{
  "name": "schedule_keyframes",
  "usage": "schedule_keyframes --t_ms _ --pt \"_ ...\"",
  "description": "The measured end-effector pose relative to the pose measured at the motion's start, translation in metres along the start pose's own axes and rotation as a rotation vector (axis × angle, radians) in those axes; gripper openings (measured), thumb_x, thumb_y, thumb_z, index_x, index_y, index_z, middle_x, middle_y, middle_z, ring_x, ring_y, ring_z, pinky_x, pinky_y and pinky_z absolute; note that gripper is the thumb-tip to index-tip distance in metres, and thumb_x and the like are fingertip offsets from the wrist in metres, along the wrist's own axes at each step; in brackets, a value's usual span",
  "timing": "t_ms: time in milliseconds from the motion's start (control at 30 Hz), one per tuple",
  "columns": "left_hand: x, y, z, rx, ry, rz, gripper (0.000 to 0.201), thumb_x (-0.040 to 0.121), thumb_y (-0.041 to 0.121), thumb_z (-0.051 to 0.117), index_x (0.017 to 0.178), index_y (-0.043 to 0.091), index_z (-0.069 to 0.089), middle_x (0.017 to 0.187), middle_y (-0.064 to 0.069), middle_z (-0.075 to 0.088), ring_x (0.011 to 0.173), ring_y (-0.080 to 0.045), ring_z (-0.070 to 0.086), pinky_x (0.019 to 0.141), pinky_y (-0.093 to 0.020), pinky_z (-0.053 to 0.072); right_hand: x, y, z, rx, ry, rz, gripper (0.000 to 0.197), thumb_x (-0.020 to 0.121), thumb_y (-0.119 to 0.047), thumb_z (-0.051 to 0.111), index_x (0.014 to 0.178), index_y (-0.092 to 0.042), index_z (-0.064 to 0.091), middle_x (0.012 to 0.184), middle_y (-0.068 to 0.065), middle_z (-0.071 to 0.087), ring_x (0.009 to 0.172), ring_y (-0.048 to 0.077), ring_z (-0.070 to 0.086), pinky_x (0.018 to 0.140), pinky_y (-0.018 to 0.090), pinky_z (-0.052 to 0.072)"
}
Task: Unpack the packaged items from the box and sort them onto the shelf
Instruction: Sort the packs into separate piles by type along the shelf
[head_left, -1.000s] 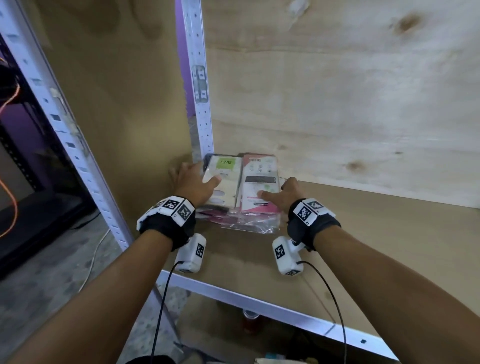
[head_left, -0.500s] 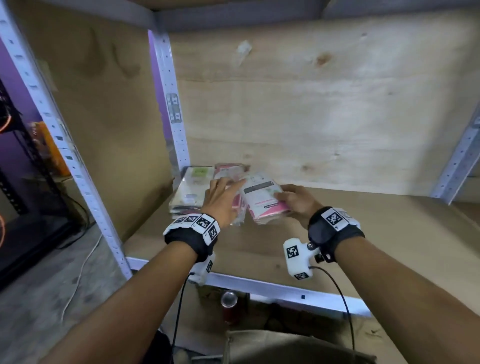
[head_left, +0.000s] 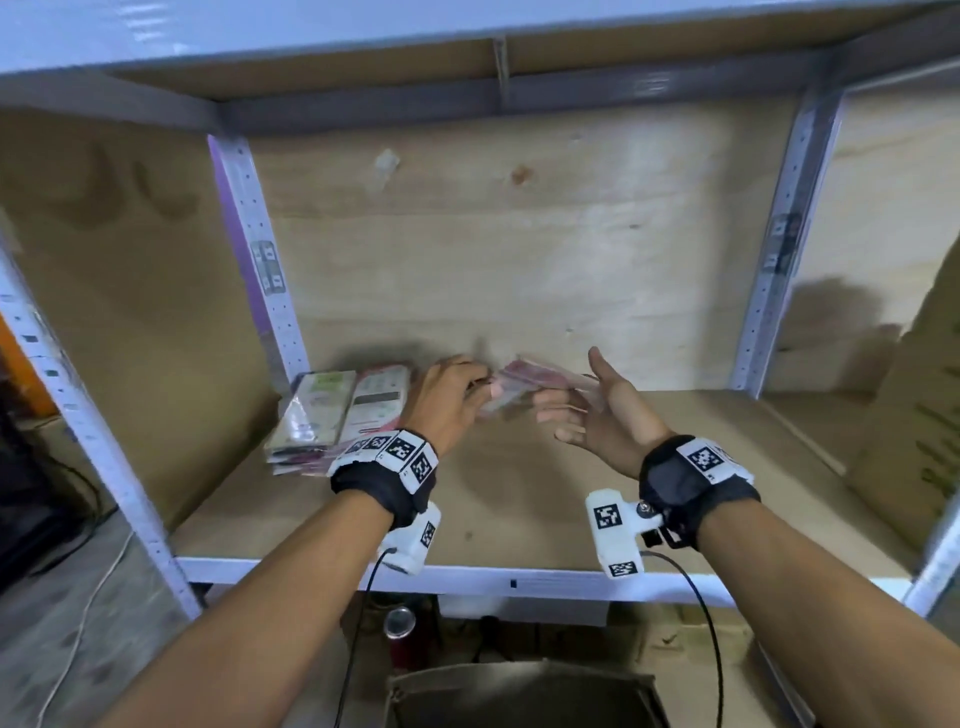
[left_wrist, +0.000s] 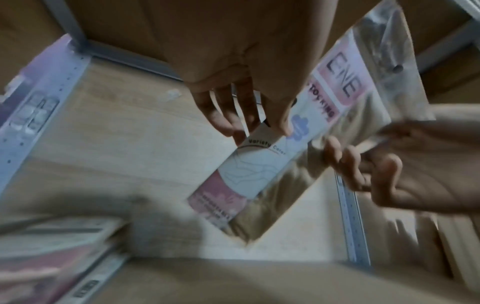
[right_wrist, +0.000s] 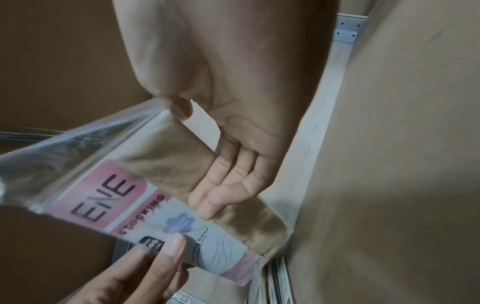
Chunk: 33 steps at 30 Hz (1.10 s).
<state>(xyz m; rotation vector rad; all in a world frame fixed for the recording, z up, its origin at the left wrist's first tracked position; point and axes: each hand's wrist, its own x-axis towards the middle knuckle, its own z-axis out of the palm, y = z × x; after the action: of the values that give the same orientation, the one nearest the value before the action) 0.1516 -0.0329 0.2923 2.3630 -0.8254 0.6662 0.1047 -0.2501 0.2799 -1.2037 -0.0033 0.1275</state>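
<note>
Pinching one end of a clear plastic stocking packet with a pink and white label (head_left: 524, 383), the left hand (head_left: 449, 402) has its thumb and fingertips closed on the packet's near side, as the left wrist view shows with the thumb lying across the printed card (left_wrist: 281, 142). The right hand (head_left: 605, 413) is turned palm up with its fingers loosely spread under the other end of the same packet; its thumb stands free, and in the right wrist view the straight fingers (right_wrist: 226, 185) only touch the beige stocking side, so it supports rather than grips. The packet (right_wrist: 166, 209) is held in the air between both hands, above the middle of the brown plywood shelf board (head_left: 519, 499) and near its back edge, tilted rather than flat. To the left of the left hand, in the back left corner of the board against the grey perforated metal upright (head_left: 260, 270), lies a flat stack of similar plastic-wrapped packets with green, white and pink labels (head_left: 337, 410). A tall brown cardboard piece (head_left: 914, 431) stands at the board's right edge. Below the front rail an open grey-brown cardboard box (head_left: 524, 691) sits on the floor
</note>
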Motion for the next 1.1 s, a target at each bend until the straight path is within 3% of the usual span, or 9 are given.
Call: schedule_keyframes --t_ms 100,267,400,600,667,800,900,1033,1100 --pt "0.013 -0.001 0.007 -0.169 -0.003 -0.084 0.024 0.094 0.029 0.065 0.084 0.008 0.070 0.077 -0.005 0.068 0.075 -0.030 0.061 0.071 -0.040 0.050 0.002 0.001 -0.009 0.031 0.041 -0.074 0.052 0.102 -0.055 0.031 0.111 -0.009 0.056 0.105 0.017 0.070 0.085 0.029 0.065 0.060 0.030 0.047" --pt "0.029 -0.009 0.032 -0.549 -0.050 -0.294 0.023 0.095 0.025 0.065 0.110 0.010 0.074 0.103 -0.004 0.075 0.089 -0.020 0.068 0.078 -0.028 0.054 0.020 0.011 -0.026 -0.377 0.235 -0.234 0.013 0.094 -0.021 0.058 0.092 -0.011 0.065 0.066 -0.002 0.052 0.064 0.017 0.044 0.059 0.028 0.037" --pt "0.031 -0.027 0.051 -0.835 0.001 -0.541 0.021 0.096 0.018 0.065 0.112 0.007 0.070 0.103 -0.009 0.074 0.080 -0.014 0.066 0.064 -0.016 0.055 0.037 0.029 -0.040 -0.601 0.172 -0.195 0.026 0.091 -0.030 0.068 0.074 -0.016 0.053 0.066 0.000 0.049 0.060 0.013 0.045 0.063 0.026 0.038" --pt "0.037 -0.068 0.062 -1.040 0.043 -0.735 0.013 0.088 0.011 0.073 0.098 0.016 0.066 0.096 0.000 0.072 0.082 -0.014 0.070 0.069 -0.023 0.061 0.056 0.037 -0.066 -0.508 -0.018 0.062 0.018 0.094 -0.024 0.065 0.101 -0.007 0.062 0.087 0.012 0.067 0.072 0.023 0.063 0.061 0.032 0.056" --pt "0.040 -0.084 0.061 -1.041 0.127 -0.766 0.021 0.088 0.017 0.073 0.107 0.012 0.065 0.098 -0.006 0.073 0.079 -0.016 0.069 0.061 -0.023 0.057 0.059 0.040 -0.073 -0.525 -0.040 0.101 0.021 0.093 -0.023 0.067 0.102 -0.004 0.064 0.090 0.013 0.067 0.074 0.026 0.062 0.060 0.031 0.056" --pt "0.029 -0.107 0.064 -0.761 0.130 -0.700 0.020 0.093 0.040 0.066 0.084 0.023 0.071 0.076 0.001 0.073 0.063 -0.011 0.063 0.052 -0.020 0.048 0.067 0.046 -0.077 -0.572 -0.021 0.091 0.032 0.090 -0.024 0.070 0.109 0.000 0.064 0.088 0.013 0.066 0.074 0.026 0.059 0.055 0.028 0.053" --pt "0.021 -0.119 0.061 -0.715 0.129 -0.704 0.018 0.095 0.028 0.064 0.090 0.016 0.076 0.086 -0.012 0.076 0.076 -0.023 0.069 0.070 -0.032 0.054 0.072 0.045 -0.076 -0.574 0.041 0.042 0.028 0.089 -0.025 0.071 0.106 -0.004 0.064 0.089 0.007 0.067 0.074 0.019 0.061 0.057 0.026 0.050" --pt "0.015 -0.122 0.057 -0.637 0.084 -0.708 0.016 0.092 0.012 0.062 0.087 0.020 0.074 0.059 0.003 0.062 0.047 -0.008 0.051 0.045 -0.017 0.042 0.072 0.048 -0.078 -0.576 0.050 0.027 0.022 0.090 -0.026 0.069 0.107 -0.012 0.067 0.091 0.004 0.068 0.076 0.018 0.059 0.064 0.028 0.045" --pt "0.014 -0.117 0.060 -0.542 0.093 -0.721 0.016 0.090 0.019 0.062 0.077 0.022 0.070 0.054 0.007 0.057 0.048 -0.011 0.050 0.049 -0.020 0.040 0.070 0.052 -0.079 -0.581 0.059 0.045 0.022 0.092 -0.024 0.067 0.111 -0.012 0.067 0.093 0.004 0.066 0.078 0.019 0.057 0.066 0.030 0.043"
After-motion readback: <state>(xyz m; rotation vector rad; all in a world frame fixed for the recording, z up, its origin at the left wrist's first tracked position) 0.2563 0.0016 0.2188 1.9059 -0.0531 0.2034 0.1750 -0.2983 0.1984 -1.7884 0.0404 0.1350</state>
